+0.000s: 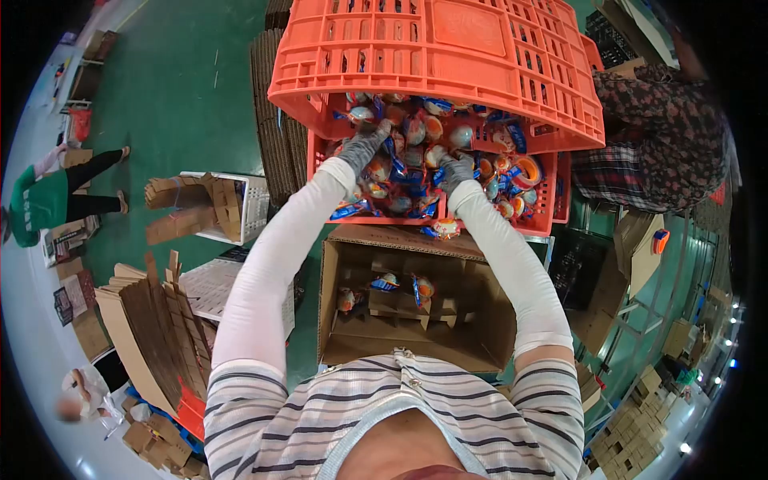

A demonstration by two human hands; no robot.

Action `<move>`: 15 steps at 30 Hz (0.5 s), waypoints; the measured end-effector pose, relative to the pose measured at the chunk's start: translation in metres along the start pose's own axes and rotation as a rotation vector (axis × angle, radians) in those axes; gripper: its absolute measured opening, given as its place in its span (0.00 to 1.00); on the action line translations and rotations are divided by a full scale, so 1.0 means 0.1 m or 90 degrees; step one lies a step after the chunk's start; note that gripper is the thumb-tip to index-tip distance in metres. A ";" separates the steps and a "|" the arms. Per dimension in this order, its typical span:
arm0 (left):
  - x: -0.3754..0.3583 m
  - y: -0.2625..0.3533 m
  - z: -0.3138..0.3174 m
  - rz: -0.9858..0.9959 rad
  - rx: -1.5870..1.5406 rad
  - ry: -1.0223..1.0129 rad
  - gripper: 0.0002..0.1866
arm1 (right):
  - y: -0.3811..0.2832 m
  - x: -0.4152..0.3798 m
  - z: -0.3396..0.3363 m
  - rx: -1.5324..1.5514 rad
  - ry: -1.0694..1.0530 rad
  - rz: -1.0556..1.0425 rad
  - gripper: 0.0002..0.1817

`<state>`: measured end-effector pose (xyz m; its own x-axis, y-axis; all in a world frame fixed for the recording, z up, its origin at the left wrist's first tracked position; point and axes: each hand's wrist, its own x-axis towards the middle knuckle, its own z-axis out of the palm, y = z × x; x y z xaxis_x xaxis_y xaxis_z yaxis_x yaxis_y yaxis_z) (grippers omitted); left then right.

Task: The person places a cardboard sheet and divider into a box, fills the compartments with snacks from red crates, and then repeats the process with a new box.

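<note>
Head cam: wrapped packs (pixel 462 138) are lying heaped in the lower crate (pixel 548 192), orange & white w/ blue wrapping. Wrapper print is coming out too small & blurry to read. L hand (pixel 368 148), grey glove, is resting on the left part of the heap, fingers down among packs; can't tell if it's clutching one. R hand (pixel 458 172), same type glove, is sitting right of ctr., fingers touching packs; grip is hidden, can't tell either.

Upper crate (pixel 468 28), same orange-red, is tilting over the lower one like a roof, blocking view of the rear packs; some are showing thru its slots. One loose pack (pixel 442 229) is lying at the lower crate's front edge, just above the box; can't tell if rim or flap is supporting it.

Box (pixel 480 316) is standing nearest the wearer, holding 3 packs & a cardboard divider (pixel 400 304). Dark print is showing on its far flap (pixel 392 238), illegible at this size. R sleeve (pixel 508 264) is covering part of the box's right side.

Farther out, L: flat cardboard (pixel 264 120) is standing stacked by the crates; white crate (pixel 256 208) is holding folded pcs; person in green top (pixel 40 208) is standing well apart. R: co-worker in dark floral top (pixel 664 144) is staying close beside the crates.
</note>
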<state>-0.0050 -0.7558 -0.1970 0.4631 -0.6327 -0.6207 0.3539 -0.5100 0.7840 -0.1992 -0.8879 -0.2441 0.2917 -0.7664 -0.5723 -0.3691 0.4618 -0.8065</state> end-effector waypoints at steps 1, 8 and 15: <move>-0.05 0.05 0.05 -0.002 0.009 0.009 0.38 | -0.52 -0.43 -0.02 0.271 -0.030 0.164 0.22; -0.21 0.15 0.23 0.009 0.032 0.007 0.38 | 0.03 0.02 -0.03 0.032 -0.166 -0.072 0.19; -0.21 0.05 0.23 -0.235 -0.257 -0.082 0.42 | -0.37 -0.13 -0.09 0.332 -0.327 0.307 0.27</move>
<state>-0.0318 -0.7586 -0.1801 0.1551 -0.5334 -0.8315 0.7688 -0.4634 0.4407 -0.1972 -0.8991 -0.2060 0.6150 -0.1969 -0.7636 -0.1406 0.9254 -0.3519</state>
